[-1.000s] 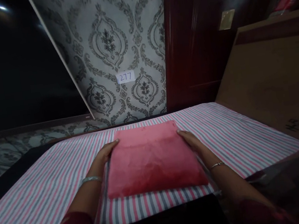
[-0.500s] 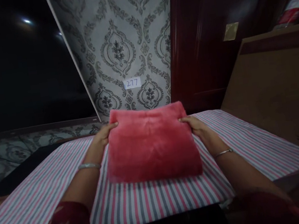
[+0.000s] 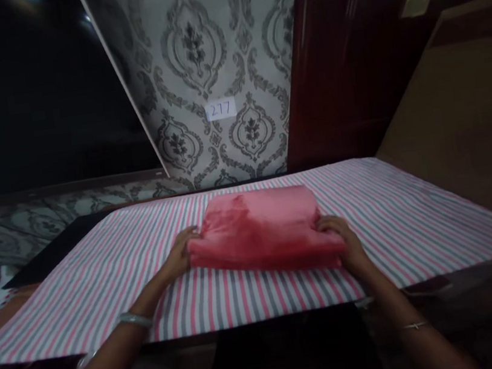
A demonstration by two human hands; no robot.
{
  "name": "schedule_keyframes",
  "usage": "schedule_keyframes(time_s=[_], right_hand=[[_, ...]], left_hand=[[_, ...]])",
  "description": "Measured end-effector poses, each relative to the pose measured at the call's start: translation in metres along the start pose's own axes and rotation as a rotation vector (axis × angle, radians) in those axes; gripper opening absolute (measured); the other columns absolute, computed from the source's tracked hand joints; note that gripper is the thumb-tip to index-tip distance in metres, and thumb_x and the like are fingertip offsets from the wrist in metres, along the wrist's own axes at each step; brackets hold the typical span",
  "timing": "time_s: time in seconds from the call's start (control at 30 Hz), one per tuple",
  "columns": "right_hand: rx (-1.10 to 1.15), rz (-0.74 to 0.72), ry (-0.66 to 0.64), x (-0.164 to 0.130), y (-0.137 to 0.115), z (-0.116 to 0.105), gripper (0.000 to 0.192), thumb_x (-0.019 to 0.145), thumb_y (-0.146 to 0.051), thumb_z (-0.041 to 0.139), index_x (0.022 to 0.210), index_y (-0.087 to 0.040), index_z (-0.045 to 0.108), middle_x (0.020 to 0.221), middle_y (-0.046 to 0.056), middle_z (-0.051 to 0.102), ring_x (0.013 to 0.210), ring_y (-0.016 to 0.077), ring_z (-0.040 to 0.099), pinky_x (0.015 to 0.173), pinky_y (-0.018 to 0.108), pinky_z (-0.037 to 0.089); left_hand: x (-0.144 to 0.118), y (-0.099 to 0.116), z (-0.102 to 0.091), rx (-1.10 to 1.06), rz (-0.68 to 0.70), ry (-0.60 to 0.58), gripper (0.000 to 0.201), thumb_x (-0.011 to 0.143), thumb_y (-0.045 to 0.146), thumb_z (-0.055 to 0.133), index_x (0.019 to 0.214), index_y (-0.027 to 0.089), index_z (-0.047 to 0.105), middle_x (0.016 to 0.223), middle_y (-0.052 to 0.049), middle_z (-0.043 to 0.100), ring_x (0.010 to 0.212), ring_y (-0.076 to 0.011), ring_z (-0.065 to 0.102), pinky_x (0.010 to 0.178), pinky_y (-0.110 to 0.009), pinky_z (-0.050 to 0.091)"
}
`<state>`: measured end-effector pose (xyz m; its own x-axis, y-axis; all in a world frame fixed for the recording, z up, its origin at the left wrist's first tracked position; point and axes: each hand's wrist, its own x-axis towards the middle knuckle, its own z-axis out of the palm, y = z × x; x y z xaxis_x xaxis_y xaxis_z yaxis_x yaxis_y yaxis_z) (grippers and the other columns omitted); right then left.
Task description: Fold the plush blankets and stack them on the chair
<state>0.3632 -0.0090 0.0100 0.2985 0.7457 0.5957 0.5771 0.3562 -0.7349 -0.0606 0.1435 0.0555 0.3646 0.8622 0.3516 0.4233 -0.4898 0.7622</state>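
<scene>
A folded pink-red plush cloth [image 3: 261,225] lies low over the striped tablecloth [image 3: 102,272], its upper side partly darker where the pile is brushed. Whether it is a towel or a small blanket I cannot tell. At its left end my left hand [image 3: 183,251] grips the edge, the fingertips bent around it. My right hand [image 3: 344,239] holds the opposite end, with its fingers curled over the top and pressing a dent into the fabric. Both wrists wear bangles.
Behind the table stands a patterned wall with a paper label [image 3: 221,108] reading 277. A large dark screen [image 3: 32,98] rises at the left. On the right is a cardboard box [image 3: 469,116] beside a dark red wooden panel [image 3: 338,61].
The cloth has gone from tilted up, its broad face toward me, to lying low and flatter on the table. Both hands came down with it, and the camera view tipped downward.
</scene>
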Motion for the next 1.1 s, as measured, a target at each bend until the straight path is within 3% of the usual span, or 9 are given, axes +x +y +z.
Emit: schedule_keyframes(time_s=[0.13, 0.27, 0.37, 0.5, 0.6, 0.7, 0.9, 1.0, 1.1], right_hand=[[-0.004, 0.147, -0.123, -0.039, 0.02, -0.007, 0.017, 0.076, -0.035, 0.055, 0.08, -0.026, 0.069, 0.098, 0.008, 0.072, 0.101, 0.0276, 0.065, 0.097, 0.043, 0.048], [-0.183, 0.293, -0.023, -0.025, 0.006, -0.019, 0.033, 0.084, -0.033, 0.046, 0.101, -0.022, 0.072, 0.106, 0.009, 0.074, 0.104, 0.0276, 0.066, 0.098, 0.044, 0.048], [-0.321, 0.154, -0.011, -0.014, -0.018, -0.007, 0.047, 0.092, -0.04, 0.044, 0.129, -0.018, 0.063, 0.127, 0.014, 0.068, 0.12, 0.0303, 0.06, 0.106, 0.048, 0.043], [-0.487, -0.094, -0.293, -0.023, -0.042, 0.021, 0.068, 0.09, -0.046, 0.056, 0.153, -0.024, 0.04, 0.156, 0.012, 0.043, 0.147, 0.0358, 0.032, 0.118, 0.057, 0.027], [-0.619, -0.088, -0.457, -0.037, -0.04, 0.028, 0.078, 0.085, -0.044, 0.065, 0.156, -0.031, 0.034, 0.162, 0.009, 0.033, 0.15, 0.041, 0.022, 0.115, 0.065, 0.026], [-0.63, -0.109, -0.511, -0.044, -0.029, 0.024, 0.079, 0.083, -0.025, 0.062, 0.156, -0.03, 0.033, 0.163, 0.008, 0.031, 0.15, 0.0401, 0.022, 0.113, 0.063, 0.032], [-0.586, -0.213, -0.429, -0.055, -0.013, 0.02, 0.09, 0.073, 0.004, 0.043, 0.154, -0.035, 0.038, 0.161, 0.0, 0.036, 0.152, 0.0288, 0.024, 0.12, 0.057, 0.028], [-0.554, -0.187, -0.508, -0.059, -0.014, 0.011, 0.078, 0.08, -0.006, 0.049, 0.153, -0.032, 0.04, 0.162, 0.003, 0.035, 0.152, 0.0296, 0.023, 0.118, 0.059, 0.031], [-0.432, -0.075, -0.513, -0.042, -0.026, 0.002, 0.059, 0.091, -0.033, 0.054, 0.149, -0.031, 0.046, 0.156, 0.005, 0.044, 0.147, 0.0314, 0.035, 0.117, 0.06, 0.031]], left_hand=[[-0.031, -0.032, 0.013, -0.073, -0.114, -0.072, 0.036, 0.066, 0.051, 0.075, 0.092, 0.026, 0.075, 0.125, -0.009, 0.069, 0.128, -0.0309, 0.054, 0.118, -0.044, 0.033], [-0.021, -0.019, 0.011, -0.009, -0.208, 0.035, 0.025, 0.076, 0.04, 0.064, 0.092, 0.024, 0.075, 0.122, -0.007, 0.07, 0.124, -0.0302, 0.058, 0.115, -0.043, 0.038], [-0.013, 0.01, 0.02, 0.092, -0.094, 0.111, 0.027, 0.083, 0.037, 0.059, 0.101, 0.024, 0.075, 0.121, -0.008, 0.071, 0.126, -0.0307, 0.057, 0.117, -0.046, 0.035], [-0.015, 0.042, 0.041, 0.182, 0.166, -0.06, 0.043, 0.084, 0.043, 0.065, 0.123, 0.024, 0.069, 0.142, -0.009, 0.059, 0.144, -0.0328, 0.04, 0.124, -0.051, 0.016], [-0.02, 0.043, 0.046, 0.313, 0.213, -0.294, 0.066, 0.078, 0.048, 0.073, 0.138, 0.026, 0.058, 0.157, -0.01, 0.042, 0.15, -0.0352, 0.026, 0.123, -0.056, 0.005], [-0.022, 0.03, 0.045, 0.426, 0.22, -0.446, 0.08, 0.074, 0.037, 0.075, 0.149, 0.024, 0.048, 0.163, -0.012, 0.029, 0.152, -0.0353, 0.02, 0.123, -0.055, 0.006], [-0.03, 0.011, 0.047, 0.508, 0.232, -0.412, 0.083, 0.07, 0.007, 0.058, 0.15, 0.026, 0.047, 0.163, -0.007, 0.031, 0.153, -0.032, 0.019, 0.124, -0.054, 0.01], [-0.037, 0.015, 0.037, 0.416, 0.185, -0.444, 0.078, 0.073, 0.014, 0.065, 0.148, 0.028, 0.05, 0.163, -0.008, 0.029, 0.153, -0.0339, 0.017, 0.123, -0.056, 0.011], [-0.027, 0.032, 0.022, 0.192, 0.074, -0.437, 0.069, 0.076, 0.032, 0.074, 0.143, 0.03, 0.055, 0.159, -0.008, 0.039, 0.151, -0.0357, 0.025, 0.123, -0.057, 0.012]])
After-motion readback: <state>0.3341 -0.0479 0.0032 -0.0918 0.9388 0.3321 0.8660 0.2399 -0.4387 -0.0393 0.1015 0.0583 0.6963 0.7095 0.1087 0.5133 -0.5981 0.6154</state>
